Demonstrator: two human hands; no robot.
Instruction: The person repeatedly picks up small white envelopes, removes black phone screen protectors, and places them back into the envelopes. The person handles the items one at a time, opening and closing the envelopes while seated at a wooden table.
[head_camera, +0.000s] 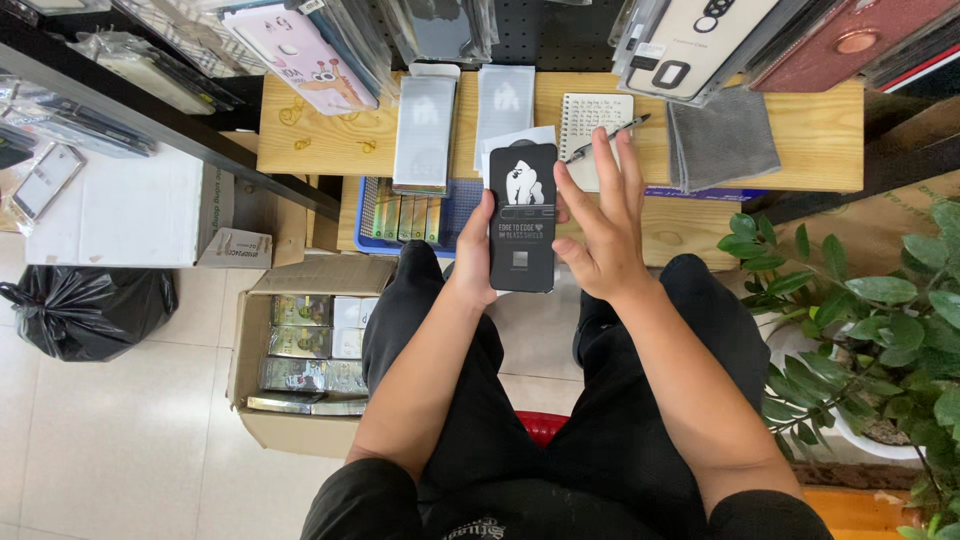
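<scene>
At the centre of the frame we hold a flat, black, rectangular cardboard package (522, 218) upright over our lap, our left hand (474, 262) pinching its left edge between thumb and fingers while our right hand (603, 225) hovers at its right edge with fingers spread and loose. To handle it well, we judge it best to keep the left grip firm and bring the right fingertips squarely onto the free edge. Beyond it, in the upper frame, sit the light wooden shelf (820, 130), a spiral notepad (600, 115) with a pen (608, 138), and a grey cloth (722, 137); lower left stands an open brown carton (300, 350).

bright even daylight | soft shadows | sharp focus | edges bowed
</scene>
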